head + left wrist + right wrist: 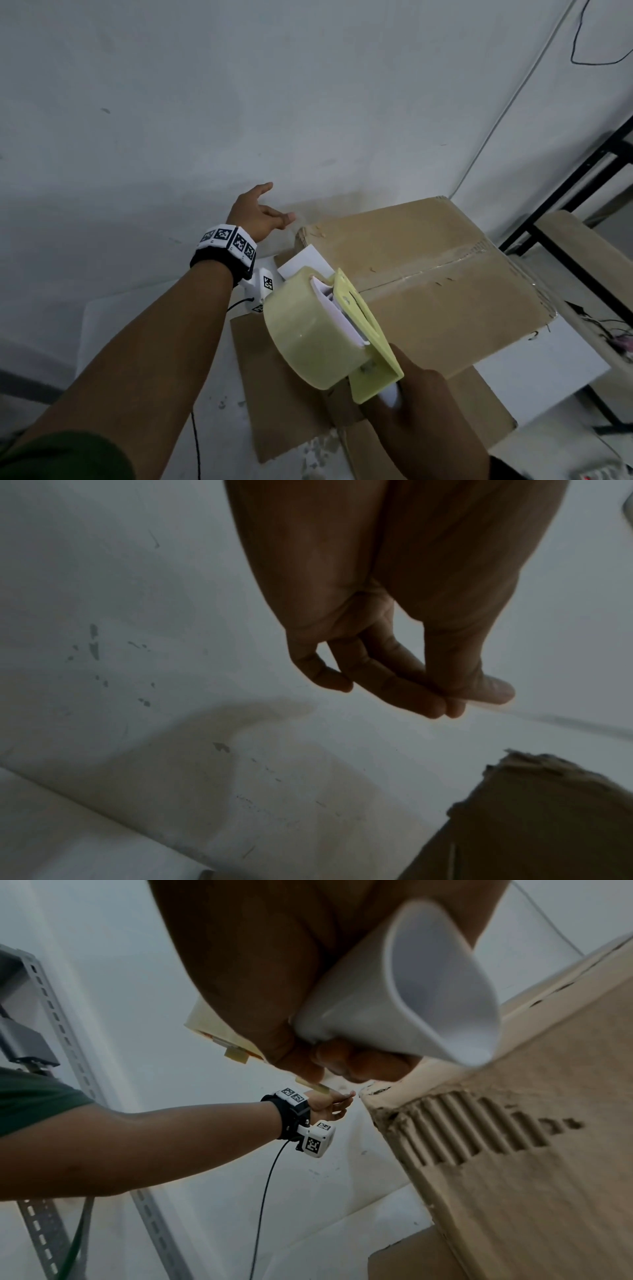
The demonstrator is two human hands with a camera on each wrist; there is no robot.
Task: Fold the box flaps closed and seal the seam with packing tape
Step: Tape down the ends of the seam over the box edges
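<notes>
A brown cardboard box (438, 274) stands with its top flaps folded shut and clear tape along the middle seam (428, 269). My right hand (421, 418) grips the white handle (404, 996) of a pale yellow tape dispenser (329, 329) carrying a large roll, held over the box's near left corner. My left hand (260, 214) hovers in the air left of the box's far corner, fingers loosely extended, holding nothing. In the left wrist view the left hand's fingers (394, 680) hang above the white surface, with the box corner (534, 804) at lower right.
Flat cardboard sheets (284, 387) lie under the box on the white surface (137, 240). A black metal frame (582, 192) and a pale board stand at the right. A perforated metal rack (44, 1015) shows at the left in the right wrist view. A black cable hangs from the left wrist.
</notes>
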